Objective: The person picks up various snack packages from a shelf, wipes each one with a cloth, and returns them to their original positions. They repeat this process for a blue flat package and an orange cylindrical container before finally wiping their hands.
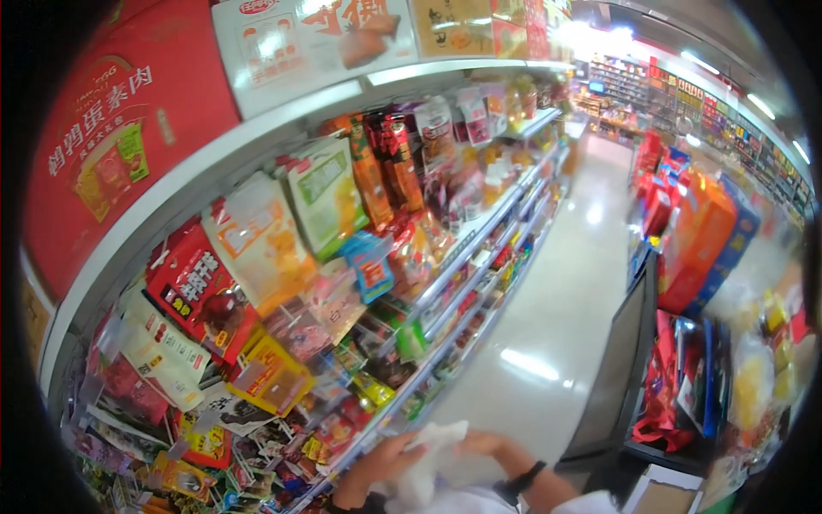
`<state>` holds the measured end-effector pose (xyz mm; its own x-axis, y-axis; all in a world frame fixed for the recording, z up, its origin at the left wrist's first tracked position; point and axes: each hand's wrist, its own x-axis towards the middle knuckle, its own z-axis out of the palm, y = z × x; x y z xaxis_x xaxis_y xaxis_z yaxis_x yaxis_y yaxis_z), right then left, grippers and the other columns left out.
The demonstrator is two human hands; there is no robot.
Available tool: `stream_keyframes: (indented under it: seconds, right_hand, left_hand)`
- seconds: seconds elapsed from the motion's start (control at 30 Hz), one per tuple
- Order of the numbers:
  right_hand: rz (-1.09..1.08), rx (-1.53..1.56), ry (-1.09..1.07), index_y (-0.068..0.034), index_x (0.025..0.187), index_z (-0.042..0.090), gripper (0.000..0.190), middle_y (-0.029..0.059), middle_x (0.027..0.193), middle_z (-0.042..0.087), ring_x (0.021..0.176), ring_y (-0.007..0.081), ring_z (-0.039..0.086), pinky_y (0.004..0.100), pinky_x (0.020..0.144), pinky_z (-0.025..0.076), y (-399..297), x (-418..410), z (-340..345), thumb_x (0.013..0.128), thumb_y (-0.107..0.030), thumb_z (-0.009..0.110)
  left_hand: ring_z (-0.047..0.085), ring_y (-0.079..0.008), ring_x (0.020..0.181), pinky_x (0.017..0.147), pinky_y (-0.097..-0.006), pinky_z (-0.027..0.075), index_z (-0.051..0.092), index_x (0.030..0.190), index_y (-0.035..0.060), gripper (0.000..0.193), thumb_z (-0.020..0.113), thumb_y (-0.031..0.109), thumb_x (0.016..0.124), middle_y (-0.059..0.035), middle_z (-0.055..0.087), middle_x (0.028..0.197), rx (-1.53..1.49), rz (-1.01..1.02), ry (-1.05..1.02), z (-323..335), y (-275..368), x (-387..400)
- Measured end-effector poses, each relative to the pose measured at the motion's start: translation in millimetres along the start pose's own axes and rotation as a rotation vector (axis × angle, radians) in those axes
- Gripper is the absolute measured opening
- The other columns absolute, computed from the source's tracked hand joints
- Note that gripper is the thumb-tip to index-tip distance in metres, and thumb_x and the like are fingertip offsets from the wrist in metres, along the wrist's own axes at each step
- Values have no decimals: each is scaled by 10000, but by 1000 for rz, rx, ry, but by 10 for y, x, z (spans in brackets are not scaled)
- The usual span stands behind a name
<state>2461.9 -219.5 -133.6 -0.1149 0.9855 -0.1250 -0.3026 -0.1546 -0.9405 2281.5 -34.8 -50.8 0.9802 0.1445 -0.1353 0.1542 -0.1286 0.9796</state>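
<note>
At the bottom of the head view, a crumpled white cloth or tissue (424,466) is bunched between my two hands. My left hand (385,457) grips it from the left, with the fingers lying over its upper part. On the other side, my right hand (483,443) has hold of its right edge; the fingertips are blurred. A black band (523,483) circles my right wrist. Nearest to my left hand is the shelf rack with small packaged snacks (334,434).
Hanging snack bags (260,241) fill the rack on the left, under large cartons (321,38) on its top shelf. A tiled aisle (546,308) runs ahead. To the right stand a black bin holding bags (681,385) and orange and blue boxes (700,238).
</note>
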Motion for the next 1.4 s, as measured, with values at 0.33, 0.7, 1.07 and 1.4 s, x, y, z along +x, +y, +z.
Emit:
stream_keyframes:
  seconds: [0.33, 0.7, 1.07, 1.4]
  right_hand:
    - [138, 183, 859, -40, 1366, 513, 492, 65, 1321, 588, 1226, 187, 532, 365, 1043, 419, -32, -711, -773, 995, -357, 574]
    - [172, 297, 1005, 30, 1356, 498, 572, 84, 1300, 589, 1189, 188, 544, 333, 1039, 412, -1171, -305, -1999, 1017, -431, 502]
    - [138, 126, 1081, 43, 1302, 549, 610, 104, 1246, 605, 1128, 196, 549, 325, 998, 408, -1526, 124, -2911, 982, -477, 542]
    - [136, -53, 914, 40, 1306, 540, 666, 131, 1223, 603, 1134, 219, 530, 345, 987, 399, -1585, 546, -4414, 957, -528, 543]
  left_hand:
    - [671, -392, 839, 729, -407, 521, 584, 1243, 75, 416, 583, 374, 954, -254, 667, 884, 560, 188, -145, 245, 60, 1807]
    - [618, -227, 1038, 860, -330, 509, 562, 1258, 40, 345, 605, 165, 939, -112, 633, 1133, 252, 380, 214, -411, 147, 3771]
    - [404, -298, 1352, 1065, -421, 419, 334, 1443, 38, 581, 594, 72, 924, -187, 411, 1428, 126, 383, 511, -1048, 91, 4432]
    - [298, -317, 1434, 1086, -478, 387, 242, 1503, 56, 659, 580, 78, 937, -170, 288, 1542, 36, 433, 749, -1361, 345, 4866]
